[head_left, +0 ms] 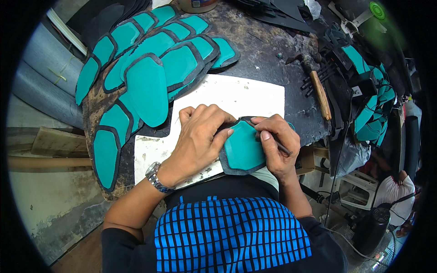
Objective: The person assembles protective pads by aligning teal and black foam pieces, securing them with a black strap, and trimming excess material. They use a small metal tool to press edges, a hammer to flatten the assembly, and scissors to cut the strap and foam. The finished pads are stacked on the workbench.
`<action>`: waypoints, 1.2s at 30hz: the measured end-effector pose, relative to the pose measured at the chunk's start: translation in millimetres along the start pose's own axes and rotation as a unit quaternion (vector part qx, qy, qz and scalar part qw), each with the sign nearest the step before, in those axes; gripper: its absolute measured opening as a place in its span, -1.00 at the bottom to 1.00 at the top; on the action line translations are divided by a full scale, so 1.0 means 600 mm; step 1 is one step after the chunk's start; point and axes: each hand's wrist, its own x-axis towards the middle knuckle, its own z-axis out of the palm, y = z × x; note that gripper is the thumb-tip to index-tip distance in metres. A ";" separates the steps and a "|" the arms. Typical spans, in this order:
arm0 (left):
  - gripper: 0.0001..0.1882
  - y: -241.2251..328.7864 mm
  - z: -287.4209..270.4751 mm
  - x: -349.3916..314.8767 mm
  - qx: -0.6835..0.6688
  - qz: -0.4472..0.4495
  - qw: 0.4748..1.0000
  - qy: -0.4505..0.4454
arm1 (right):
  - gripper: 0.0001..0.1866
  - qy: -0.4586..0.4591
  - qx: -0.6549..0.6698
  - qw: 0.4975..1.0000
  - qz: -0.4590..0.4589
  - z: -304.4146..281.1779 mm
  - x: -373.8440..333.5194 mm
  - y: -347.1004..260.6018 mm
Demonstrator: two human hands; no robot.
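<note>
Left hand at centre of frame, fingers curled, pressing down left edge of teal piece with dark border. Right hand just right of it, fingers pinching thin dark tool against piece's right edge. Piece lies on white board, lower centre, at near edge of counter. Stack of similar teal pieces in upper left. Hammer with wooden handle at upper right, well apart.

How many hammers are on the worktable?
1. The hammer lies on the dark worktable, right of the white board, with its wooden handle toward the person. Others may be hidden in the clutter at the right.
</note>
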 end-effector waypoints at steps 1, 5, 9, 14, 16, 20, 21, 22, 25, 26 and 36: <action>-0.85 -0.001 -0.002 0.001 0.006 0.005 1.000 -0.002 | -0.90 -0.006 0.007 1.000 -0.004 0.000 0.001 -0.001; -0.75 -0.007 -0.013 0.006 0.028 0.009 0.999 -0.039 | -0.87 -0.045 -0.047 0.997 0.029 0.004 0.005 -0.015; -0.73 -0.008 -0.022 0.011 0.015 0.026 0.998 -0.059 | -0.84 -0.061 -0.076 0.994 0.046 0.009 0.008 -0.032; -0.74 -0.009 -0.024 0.011 0.026 0.036 0.996 -0.073 | -0.84 -0.042 -0.081 0.994 0.056 0.012 0.006 -0.036; -0.74 -0.011 -0.023 0.010 0.039 0.050 0.996 -0.066 | -0.84 -0.033 -0.063 0.996 0.059 0.013 0.005 -0.031; -0.73 -0.017 -0.021 0.008 0.056 0.080 0.993 -0.064 | -0.84 -0.039 -0.059 0.997 0.035 0.011 0.003 -0.022; -0.72 -0.018 -0.021 0.008 0.056 0.088 0.992 -0.064 | -0.84 -0.041 -0.066 0.997 0.012 0.011 0.003 -0.019; -0.71 -0.019 -0.022 0.008 0.055 0.097 0.992 -0.064 | -0.85 -0.047 -0.069 0.997 0.003 0.010 0.003 -0.017; -0.65 -0.022 -0.028 0.006 0.028 0.100 0.992 -0.071 | -0.88 -0.060 -0.073 0.996 -0.008 0.009 0.002 -0.016; -0.64 -0.022 -0.030 0.006 0.015 0.096 0.993 -0.074 | -0.88 -0.055 -0.070 0.996 -0.008 0.010 0.003 -0.015; -0.63 -0.031 -0.028 -0.005 0.089 0.166 0.979 -0.079 | -0.80 -0.033 -0.034 0.999 0.006 0.007 -0.001 -0.021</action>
